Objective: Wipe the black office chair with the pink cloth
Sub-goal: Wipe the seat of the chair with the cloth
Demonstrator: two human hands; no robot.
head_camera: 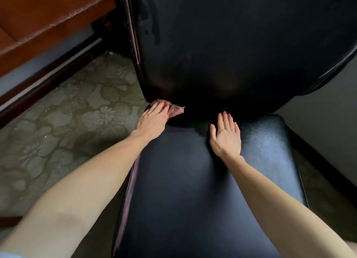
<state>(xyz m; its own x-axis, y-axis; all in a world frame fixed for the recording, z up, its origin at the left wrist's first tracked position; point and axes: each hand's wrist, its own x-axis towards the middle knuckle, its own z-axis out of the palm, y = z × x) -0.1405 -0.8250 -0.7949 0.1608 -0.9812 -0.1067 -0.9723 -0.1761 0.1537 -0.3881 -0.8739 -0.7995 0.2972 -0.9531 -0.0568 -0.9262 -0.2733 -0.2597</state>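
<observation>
The black office chair (193, 190) fills the middle of the view, its glossy seat below and its tall backrest (231, 45) above. The pink cloth (175, 111) lies bunched at the seat's far left corner, where seat and backrest meet. My left hand (152, 120) presses flat on the cloth with straight fingers, and part of the cloth sticks out to the right of the fingers. My right hand (226, 136) rests flat and open on the seat near the backrest, holding nothing. Damp streaks show on the seat's right side and on the upper backrest.
A floral-patterned carpet (67, 122) covers the floor to the left. A brown wooden piece of furniture (38, 22) with a dark baseboard stands at the upper left. A pale wall (328, 132) rises to the right of the chair.
</observation>
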